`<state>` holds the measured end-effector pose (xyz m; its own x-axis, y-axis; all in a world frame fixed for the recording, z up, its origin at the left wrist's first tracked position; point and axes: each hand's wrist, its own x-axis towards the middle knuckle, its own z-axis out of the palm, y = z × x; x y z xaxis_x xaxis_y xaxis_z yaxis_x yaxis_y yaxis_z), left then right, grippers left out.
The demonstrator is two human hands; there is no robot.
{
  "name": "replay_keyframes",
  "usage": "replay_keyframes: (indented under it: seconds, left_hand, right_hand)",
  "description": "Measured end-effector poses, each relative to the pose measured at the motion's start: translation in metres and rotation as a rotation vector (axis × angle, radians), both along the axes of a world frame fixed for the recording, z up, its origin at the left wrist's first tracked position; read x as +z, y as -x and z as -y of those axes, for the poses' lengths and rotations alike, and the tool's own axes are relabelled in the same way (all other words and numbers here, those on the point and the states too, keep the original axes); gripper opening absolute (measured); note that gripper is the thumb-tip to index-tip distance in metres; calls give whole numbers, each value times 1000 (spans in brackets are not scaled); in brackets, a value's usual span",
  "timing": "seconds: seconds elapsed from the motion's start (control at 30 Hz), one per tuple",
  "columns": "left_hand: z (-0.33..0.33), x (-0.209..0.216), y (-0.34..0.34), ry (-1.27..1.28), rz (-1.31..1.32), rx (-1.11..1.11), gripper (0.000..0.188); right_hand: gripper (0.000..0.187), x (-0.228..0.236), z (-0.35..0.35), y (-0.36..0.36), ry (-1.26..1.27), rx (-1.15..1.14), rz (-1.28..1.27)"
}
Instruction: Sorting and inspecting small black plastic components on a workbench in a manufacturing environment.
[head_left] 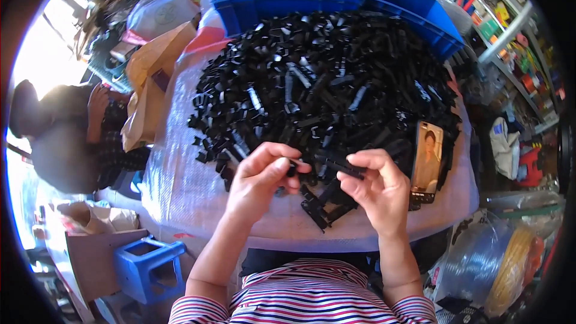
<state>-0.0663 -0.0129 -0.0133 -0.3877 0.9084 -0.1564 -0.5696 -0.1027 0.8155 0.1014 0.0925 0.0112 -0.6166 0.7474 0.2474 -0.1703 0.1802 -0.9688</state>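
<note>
Both my hands are raised over the near side of a large heap of black plastic parts (312,78). Between the thumb and fingers of my left hand (258,180) is a small black plastic piece (292,170), mostly covered by the fingertips. My right hand (381,189) pinches a longer, narrow black plastic part (347,167), its free end pointing toward the left hand. The two pieces are apart. Just below them, several black parts (315,207) lie at the heap's near edge.
A phone (427,159) with a lit screen leans on the heap at right. Two blue bins (288,6) stand behind the heap; the left one holds black parts. Woven white sheeting (180,174) covers the table. A blue stool (147,264) is at lower left, and another person (66,132) sits at left.
</note>
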Motion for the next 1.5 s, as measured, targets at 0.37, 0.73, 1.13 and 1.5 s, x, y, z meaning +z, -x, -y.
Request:
replay_keyframes:
  seconds: [0.37, 0.73, 1.13, 1.5]
  left_hand:
    - [7, -8, -10, -14, -107, -65, 20]
    - [15, -7, -18, -33, -362, 23, 15]
    - [21, -3, -44, -46, -578, 261, 15]
    - [68, -39, 12, -377, 345, 209, 18]
  right_hand:
    - [16, -15, 29, 9, -541, 66, 272]
    - [21, -5, 41, 0, -280, 113, 423]
    - [18, -18, 52, 20, -226, 95, 356]
    - [26, -5, -87, 31, -1121, -65, 750]
